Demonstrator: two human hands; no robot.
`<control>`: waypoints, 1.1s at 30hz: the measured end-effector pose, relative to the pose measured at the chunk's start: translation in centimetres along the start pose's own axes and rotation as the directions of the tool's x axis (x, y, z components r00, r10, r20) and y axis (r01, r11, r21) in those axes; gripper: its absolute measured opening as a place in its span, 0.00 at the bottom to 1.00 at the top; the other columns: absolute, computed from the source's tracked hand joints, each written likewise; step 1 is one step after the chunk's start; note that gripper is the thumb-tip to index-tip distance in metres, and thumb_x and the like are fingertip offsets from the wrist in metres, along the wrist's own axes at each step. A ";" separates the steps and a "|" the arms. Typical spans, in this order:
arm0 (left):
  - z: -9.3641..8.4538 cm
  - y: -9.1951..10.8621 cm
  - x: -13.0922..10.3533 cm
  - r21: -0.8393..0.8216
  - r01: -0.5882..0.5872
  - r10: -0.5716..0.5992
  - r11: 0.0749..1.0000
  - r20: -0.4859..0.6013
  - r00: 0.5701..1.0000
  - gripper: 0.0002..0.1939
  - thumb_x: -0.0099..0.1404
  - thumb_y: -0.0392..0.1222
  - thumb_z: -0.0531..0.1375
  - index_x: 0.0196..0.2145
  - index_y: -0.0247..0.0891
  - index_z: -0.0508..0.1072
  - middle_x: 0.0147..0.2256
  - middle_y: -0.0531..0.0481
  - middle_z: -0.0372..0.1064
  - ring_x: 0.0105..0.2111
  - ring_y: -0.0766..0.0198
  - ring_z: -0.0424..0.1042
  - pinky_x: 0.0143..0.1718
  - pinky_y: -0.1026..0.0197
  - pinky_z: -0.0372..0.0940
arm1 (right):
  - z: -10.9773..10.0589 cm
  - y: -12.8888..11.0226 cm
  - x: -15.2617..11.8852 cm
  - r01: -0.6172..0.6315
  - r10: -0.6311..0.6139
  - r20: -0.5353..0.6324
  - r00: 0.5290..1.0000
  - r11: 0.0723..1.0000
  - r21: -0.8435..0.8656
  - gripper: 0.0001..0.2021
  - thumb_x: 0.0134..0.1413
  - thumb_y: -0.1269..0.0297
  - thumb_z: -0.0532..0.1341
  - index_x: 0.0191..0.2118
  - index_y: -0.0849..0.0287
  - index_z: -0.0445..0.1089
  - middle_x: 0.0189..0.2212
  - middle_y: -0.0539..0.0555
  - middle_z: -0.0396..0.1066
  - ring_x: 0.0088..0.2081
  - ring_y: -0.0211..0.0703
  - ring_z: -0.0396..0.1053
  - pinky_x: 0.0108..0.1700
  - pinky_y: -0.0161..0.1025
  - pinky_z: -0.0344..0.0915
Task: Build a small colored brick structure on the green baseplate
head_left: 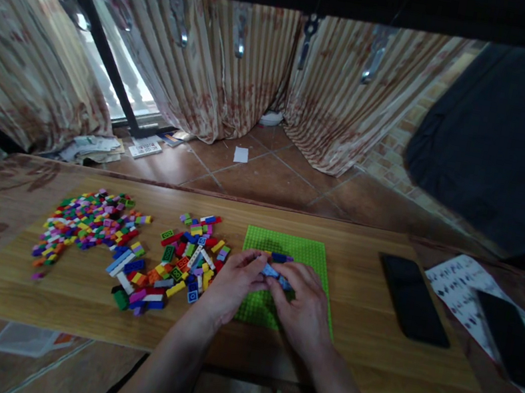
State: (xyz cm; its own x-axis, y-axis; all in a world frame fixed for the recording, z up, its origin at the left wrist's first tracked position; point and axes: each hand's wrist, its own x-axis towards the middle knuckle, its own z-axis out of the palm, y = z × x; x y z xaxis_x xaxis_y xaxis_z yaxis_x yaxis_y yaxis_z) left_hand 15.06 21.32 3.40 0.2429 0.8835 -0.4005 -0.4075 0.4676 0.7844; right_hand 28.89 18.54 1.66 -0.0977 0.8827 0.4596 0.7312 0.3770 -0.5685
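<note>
Both my hands meet over a green studded baseplate (316,250) on the wooden table. Between them is a light blue toy brick piece (277,276), partly covered by fingers. My left hand (237,280) pinches its left end with thumb and fingers. On the other end, the fingers of my right hand (302,302) are closed. Just behind the hands, a dark blue and yellow row of bricks (282,257) lies on the baseplate. To the left of my left hand spreads a loose pile of larger bricks (178,270) in many colours.
A heap of small bricks (90,220) covers the table's left side. On the right lies a black tablet (412,297), with a printed sheet (461,279) and another dark device (516,339) beyond it. A clear plastic container (24,339) sits below the front edge.
</note>
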 end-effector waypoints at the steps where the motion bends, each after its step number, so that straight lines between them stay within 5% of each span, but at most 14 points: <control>1: 0.0 -0.1 0.0 -0.003 -0.002 0.002 1.000 -0.007 1.000 0.18 0.51 0.48 0.69 0.35 0.33 0.72 0.31 0.50 0.71 0.29 0.68 0.71 0.36 0.63 0.68 | 0.0 0.1 0.0 0.009 -0.009 0.005 1.000 1.000 -0.011 0.06 0.59 0.65 0.59 0.41 0.55 0.71 0.39 0.54 0.73 0.43 0.48 0.68 0.46 0.45 0.63; 16: -0.3 0.2 0.0 0.056 -0.027 0.028 0.998 -0.013 1.000 0.19 0.50 0.49 0.68 0.36 0.33 0.74 0.33 0.48 0.71 0.34 0.64 0.72 0.37 0.61 0.68 | 0.0 0.0 0.1 -0.069 0.063 0.048 0.997 0.991 0.118 0.07 0.54 0.67 0.63 0.40 0.55 0.72 0.38 0.53 0.73 0.42 0.47 0.68 0.47 0.46 0.63; 22: -0.5 0.3 0.0 0.120 -0.043 0.044 0.992 -0.010 0.999 0.17 0.52 0.48 0.67 0.36 0.34 0.74 0.32 0.50 0.72 0.31 0.65 0.71 0.33 0.62 0.68 | -0.1 -0.2 0.2 -0.136 0.115 0.098 0.989 0.958 0.252 0.04 0.54 0.66 0.63 0.37 0.54 0.72 0.34 0.51 0.72 0.39 0.44 0.68 0.45 0.44 0.63; 33: -0.5 0.4 -0.1 0.193 -0.029 0.032 0.981 -0.015 0.999 0.14 0.55 0.46 0.65 0.36 0.35 0.74 0.30 0.50 0.73 0.26 0.68 0.71 0.30 0.65 0.67 | 0.2 -0.1 0.0 -0.152 0.133 0.091 0.987 0.955 0.255 0.06 0.58 0.63 0.59 0.39 0.54 0.73 0.36 0.53 0.74 0.40 0.45 0.70 0.45 0.46 0.66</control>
State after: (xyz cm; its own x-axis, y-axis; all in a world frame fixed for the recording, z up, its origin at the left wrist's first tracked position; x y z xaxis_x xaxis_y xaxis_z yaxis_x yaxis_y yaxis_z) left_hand 14.42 21.43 3.45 0.2164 0.8984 -0.3820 -0.2370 0.4280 0.8722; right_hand 28.71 18.52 1.56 -0.0607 0.9470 0.3156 0.5409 0.2969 -0.7869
